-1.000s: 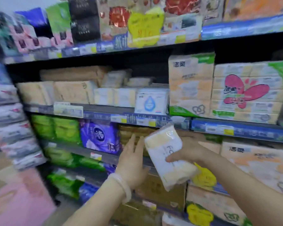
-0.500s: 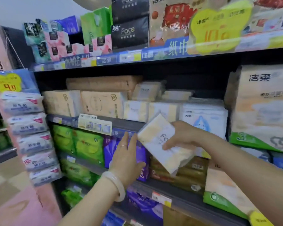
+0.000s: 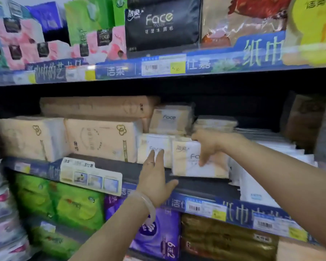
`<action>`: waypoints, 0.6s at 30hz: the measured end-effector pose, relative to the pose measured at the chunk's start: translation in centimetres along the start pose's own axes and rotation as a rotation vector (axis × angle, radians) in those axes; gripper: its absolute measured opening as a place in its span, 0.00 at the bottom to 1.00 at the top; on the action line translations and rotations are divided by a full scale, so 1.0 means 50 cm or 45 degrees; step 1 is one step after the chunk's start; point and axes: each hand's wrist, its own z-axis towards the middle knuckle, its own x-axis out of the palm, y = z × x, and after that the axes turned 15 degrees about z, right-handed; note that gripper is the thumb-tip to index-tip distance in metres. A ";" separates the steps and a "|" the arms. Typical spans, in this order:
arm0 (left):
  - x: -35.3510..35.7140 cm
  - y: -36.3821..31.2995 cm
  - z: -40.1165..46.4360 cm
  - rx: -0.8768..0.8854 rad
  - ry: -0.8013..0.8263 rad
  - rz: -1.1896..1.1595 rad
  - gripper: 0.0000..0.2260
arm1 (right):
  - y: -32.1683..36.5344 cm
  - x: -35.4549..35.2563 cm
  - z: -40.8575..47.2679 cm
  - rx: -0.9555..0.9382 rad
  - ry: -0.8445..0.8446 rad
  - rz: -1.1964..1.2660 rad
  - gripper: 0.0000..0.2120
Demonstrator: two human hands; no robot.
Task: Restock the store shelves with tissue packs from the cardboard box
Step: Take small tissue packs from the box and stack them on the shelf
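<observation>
Gripping tissue pack on shelf, right hand; left hand grip wide.

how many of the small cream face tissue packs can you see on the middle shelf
3. One under the right hand at the shelf front; one just left of it, by the left hand's fingertips; one stacked behind. More may be hidden behind.

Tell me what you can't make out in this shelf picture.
Head view only:
- Cardboard box: not in frame.
- Price tag: print too small to read.
- Tissue pack: label partly covered by right hand.
- Yellow sign: cut off by the right edge and blurred.
</observation>
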 end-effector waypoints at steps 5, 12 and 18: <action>0.041 0.011 0.097 0.262 0.094 0.193 0.43 | -0.017 0.041 0.019 0.049 -0.278 -0.144 0.31; 0.063 0.010 0.162 0.485 0.039 0.478 0.42 | -0.046 0.118 -0.001 0.245 -0.183 -0.349 0.61; 0.074 0.005 0.187 0.545 0.031 0.421 0.43 | -0.059 0.132 0.015 0.254 -0.266 -0.357 0.59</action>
